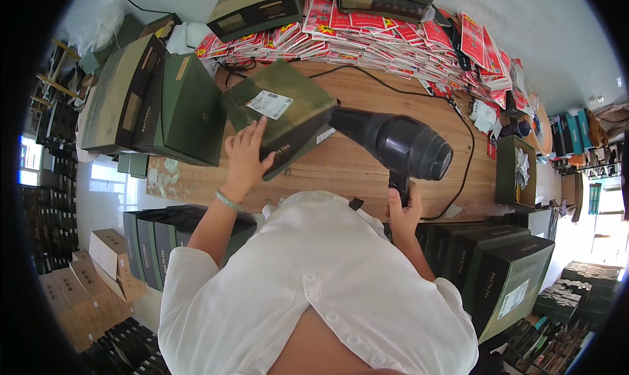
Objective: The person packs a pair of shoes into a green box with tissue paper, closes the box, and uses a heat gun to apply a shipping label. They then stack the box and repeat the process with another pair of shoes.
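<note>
Wooden worktop [334, 172], heap of red-and-white packets [393, 47] along far edge, dark green boxes [190, 106] standing at left. Green cardboard box [298, 99] ahead of me, left of centre, turned at angle. My left grip [244, 153]: fingers spread on its top, just below white label [270, 104]. My right grip [407, 210]: wrapped around handle [398, 181] of black hair dryer [406, 142], nozzle [345, 120] at box's right corner.

Green boxes [298, 106] and heaped red packets [386, 47] crowd a wooden desk [341, 181] in a packing or stock room, where brown cartons [75, 299] stand below and dark boxes [49, 227] line the far left.
</note>
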`<state>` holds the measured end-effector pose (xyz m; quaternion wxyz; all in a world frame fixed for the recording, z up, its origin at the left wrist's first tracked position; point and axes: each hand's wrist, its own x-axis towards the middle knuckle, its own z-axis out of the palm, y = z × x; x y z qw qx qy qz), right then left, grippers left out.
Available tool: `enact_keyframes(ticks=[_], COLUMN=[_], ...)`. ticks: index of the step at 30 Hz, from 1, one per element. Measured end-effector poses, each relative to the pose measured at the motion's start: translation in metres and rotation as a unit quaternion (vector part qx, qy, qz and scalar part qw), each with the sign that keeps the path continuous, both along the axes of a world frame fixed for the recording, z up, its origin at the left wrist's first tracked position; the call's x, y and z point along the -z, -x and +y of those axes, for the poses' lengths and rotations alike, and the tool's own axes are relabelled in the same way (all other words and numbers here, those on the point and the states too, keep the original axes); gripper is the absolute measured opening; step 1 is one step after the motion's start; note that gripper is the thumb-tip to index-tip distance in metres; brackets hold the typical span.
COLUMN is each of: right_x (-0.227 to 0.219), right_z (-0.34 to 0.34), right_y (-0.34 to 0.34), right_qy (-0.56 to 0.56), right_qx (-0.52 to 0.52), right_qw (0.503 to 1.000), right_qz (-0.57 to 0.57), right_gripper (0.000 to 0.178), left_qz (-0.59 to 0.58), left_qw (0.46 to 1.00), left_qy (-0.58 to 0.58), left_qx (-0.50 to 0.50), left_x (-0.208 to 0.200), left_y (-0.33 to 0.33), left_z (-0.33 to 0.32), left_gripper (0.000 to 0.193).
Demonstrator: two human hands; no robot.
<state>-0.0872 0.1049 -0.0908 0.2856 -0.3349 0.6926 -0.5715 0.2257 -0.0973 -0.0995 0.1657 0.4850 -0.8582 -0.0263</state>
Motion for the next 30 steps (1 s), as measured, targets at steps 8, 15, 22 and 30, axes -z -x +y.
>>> enact_keyframes(ticks=[8,15,22,30], right_x=[0.010,0.021,0.029,0.023], right_z=[-0.006,0.011,0.015,0.025], right_y=[0.001,0.002,0.006,0.010], right_qy=[-0.017,-0.076,-0.115,-0.088], right_qx=[-0.011,0.017,0.020,0.013], right_qw=[1.000,0.997,0.993,0.994], right_qz=[-0.010,-0.026,-0.005,-0.062], right_gripper=[0.047,0.034,0.032,0.034], left_qz=[-0.036,-0.047,-0.077,-0.080], left_qw=[0.999,0.994,0.993,0.987], left_qy=[-0.028,-0.003,0.087,0.128], left_qx=[-0.019,-0.096,0.003,-0.051], left_x=[0.082,0.108,0.162,0.169], left_y=[0.008,0.030,0.074,0.048], left_z=[-0.001,0.043,0.015,-0.018], left_gripper=[0.098,0.086,0.065,0.077])
